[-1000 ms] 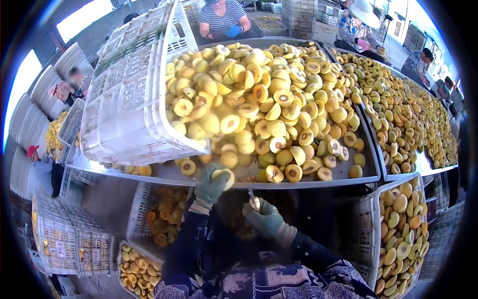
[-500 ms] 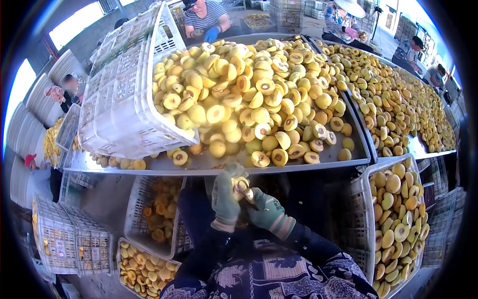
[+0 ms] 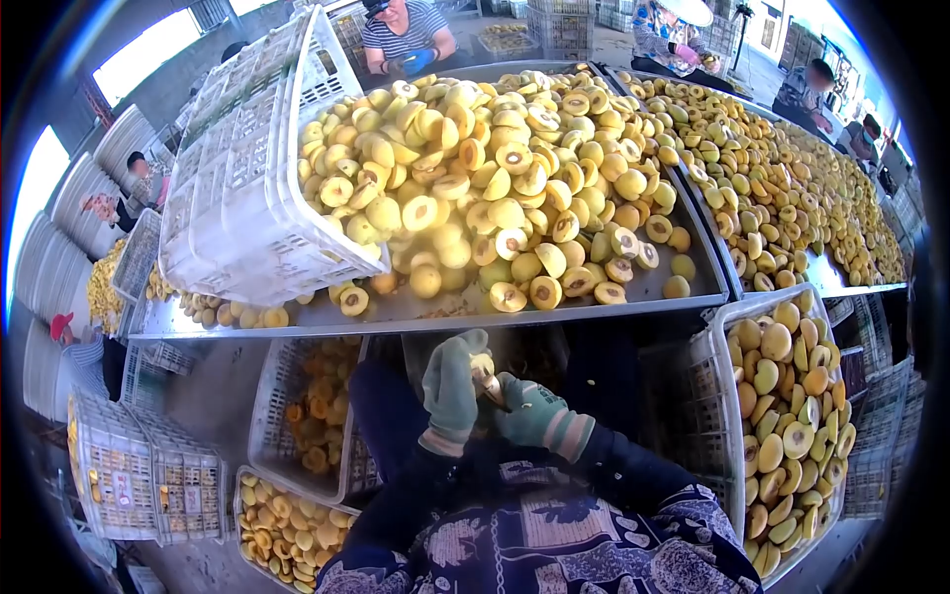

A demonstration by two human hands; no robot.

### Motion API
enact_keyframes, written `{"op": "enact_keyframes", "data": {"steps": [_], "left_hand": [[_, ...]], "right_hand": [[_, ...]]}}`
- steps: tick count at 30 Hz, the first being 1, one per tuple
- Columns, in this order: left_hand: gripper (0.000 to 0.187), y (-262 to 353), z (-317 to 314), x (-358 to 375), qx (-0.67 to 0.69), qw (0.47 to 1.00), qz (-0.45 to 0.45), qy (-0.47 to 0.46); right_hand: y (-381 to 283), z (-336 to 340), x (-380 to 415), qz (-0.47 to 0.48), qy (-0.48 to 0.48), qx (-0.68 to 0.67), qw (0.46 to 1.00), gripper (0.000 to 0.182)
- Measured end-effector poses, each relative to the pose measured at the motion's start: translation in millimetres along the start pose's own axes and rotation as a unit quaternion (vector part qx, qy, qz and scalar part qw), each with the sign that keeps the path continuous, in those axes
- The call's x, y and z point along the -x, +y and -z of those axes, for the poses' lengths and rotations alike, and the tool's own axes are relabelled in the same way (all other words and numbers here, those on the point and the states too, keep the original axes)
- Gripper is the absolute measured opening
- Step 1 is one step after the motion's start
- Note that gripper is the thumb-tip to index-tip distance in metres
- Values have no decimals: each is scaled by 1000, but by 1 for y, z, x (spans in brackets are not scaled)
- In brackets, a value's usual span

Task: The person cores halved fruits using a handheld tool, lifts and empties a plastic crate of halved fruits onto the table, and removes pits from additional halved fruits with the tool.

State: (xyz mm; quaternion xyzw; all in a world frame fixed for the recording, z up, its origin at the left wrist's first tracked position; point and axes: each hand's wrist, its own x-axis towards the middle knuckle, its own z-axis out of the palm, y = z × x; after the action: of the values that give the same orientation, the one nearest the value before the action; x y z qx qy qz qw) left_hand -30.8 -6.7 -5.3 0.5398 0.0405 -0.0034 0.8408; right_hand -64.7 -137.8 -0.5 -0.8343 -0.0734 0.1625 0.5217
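Below the table's front edge, my left hand point(image 3: 452, 391) in a grey-green glove is closed around a yellow peach half point(image 3: 481, 365). My right hand point(image 3: 534, 413), gloved alike, meets it from the right. Its fingers are closed on a small, slim tool point(image 3: 492, 389) that touches the fruit; its exact kind is hard to make out. Above both hands, a heap of halved yellow peaches point(image 3: 515, 213) covers the metal table point(image 3: 653, 288), many with the brown pit hollow facing up. A white plastic crate point(image 3: 233, 213) lies tipped on its side, open toward the heap.
At my right stands a crate point(image 3: 714, 396) full of peach halves; two more crates point(image 3: 259, 421) with fruit are low on my left. A second table point(image 3: 841, 287) continues the fruit to the right. Several people sit around, one person point(image 3: 408, 35) opposite me in blue gloves.
My hands stay together at nearly the same place. Less of the peach half shows in the left glove now. The whole view has shifted slightly, and the person opposite has brought their hands together.
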Motion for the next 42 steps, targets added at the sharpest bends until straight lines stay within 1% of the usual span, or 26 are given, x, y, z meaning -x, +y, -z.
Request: {"op": "enact_keyframes", "data": {"steps": [2, 5, 8, 9, 11, 12, 13, 14, 15, 16, 17, 18, 19, 21, 22, 23, 24, 25, 27, 30, 31, 34, 37, 39, 40, 42], "left_hand": [[30, 5, -1, 2, 4, 999, 34, -6], [30, 3, 8, -11, -1, 992, 105, -68], [30, 11, -3, -11, -13, 990, 130, -51], [31, 9, -1, -11, 43, 986, 147, -66], [34, -4, 6, -5, 60, 994, 73, -54], [35, -9, 7, -2, 67, 996, 35, -49], [36, -1, -3, 7, 42, 999, 18, -14], [36, -6, 2, 6, 49, 999, 21, -5], [36, -16, 9, 4, 58, 998, 24, 6], [36, -18, 11, 3, 67, 997, 26, 18], [33, -11, 13, 5, 55, 996, 64, 0], [31, -12, 16, 4, 52, 996, 67, 5], [30, -16, 19, 2, 50, 996, 67, 7], [25, -15, 19, 1, 49, 996, 68, 6], [25, -10, 18, 1, 33, 996, 84, -5], [25, -3, 17, 1, 16, 995, 100, -16], [25, 1, 17, 0, 0, 993, 116, -26], [24, 0, 21, -2, 10, 990, 131, -45], [23, -2, 28, -7, 29, 983, 158, -83], [23, 3, 26, -7, 50, 979, 182, -82], [23, 2, 25, -5, 45, 982, 170, -70], [23, 0, 26, -4, 28, 989, 138, -47], [25, -8, 33, -4, 6, 992, 120, -46], [25, -8, 34, -3, -24, 995, 94, -40], [25, -5, 34, -3, -19, 993, 111, -41], [24, 2, 33, -4, -8, 989, 144, -40]], "right_hand": [[6, 3, 2, 21, -15, 11, 1000, 33], [5, 10, 3, 1, -52, -7, 999, 37], [19, 1, -3, -3, -54, -108, 993, 39], [19, 2, 0, -54, -69, -168, 982, 40], [-29, 21, 12, -152, -99, -284, 941, 41], [-28, 19, 10, -131, -83, -244, 957, 41], [-22, 13, 8, -111, -67, -204, 970, 41], [-12, 4, 7, -92, -52, -165, 981, 41], [19, -14, 0, 15, -6, -84, 996, 40], [18, -10, 1, 8, -33, -27, 999, 40], [15, -5, -1, 1, -61, 31, 998, 40], [10, 1, -2, -5, -88, 88, 992, 40], [-14, 13, 1, -53, -119, 116, 985, 40], [-23, 17, 5, -68, -134, 51, 987, 38], [-25, 18, 5, -76, -140, 18, 987, 36], [-25, 19, 4, -113, -169, -55, 978, 34], [-25, 20, 4, -151, -196, -129, 960, 32], [-24, 21, 3, -176, -221, -174, 943, 31], [-21, 25, 1, -217, -263, -233, 911, 28], [6, 22, -8, -238, -315, -305, 867, 24], [14, 19, -10, -243, -332, -332, 849, 23], [-39, 22, 1, -238, -232, -225, 916, 22], [-54, 19, 5, -246, -188, -206, 928, 20], [-30, 17, 0, -246, -265, -296, 884, 21], [-21, 17, -2, -245, -301, -339, 857, 22], [-13, 14, -3, -238, -318, -400, 826, 23]]}}
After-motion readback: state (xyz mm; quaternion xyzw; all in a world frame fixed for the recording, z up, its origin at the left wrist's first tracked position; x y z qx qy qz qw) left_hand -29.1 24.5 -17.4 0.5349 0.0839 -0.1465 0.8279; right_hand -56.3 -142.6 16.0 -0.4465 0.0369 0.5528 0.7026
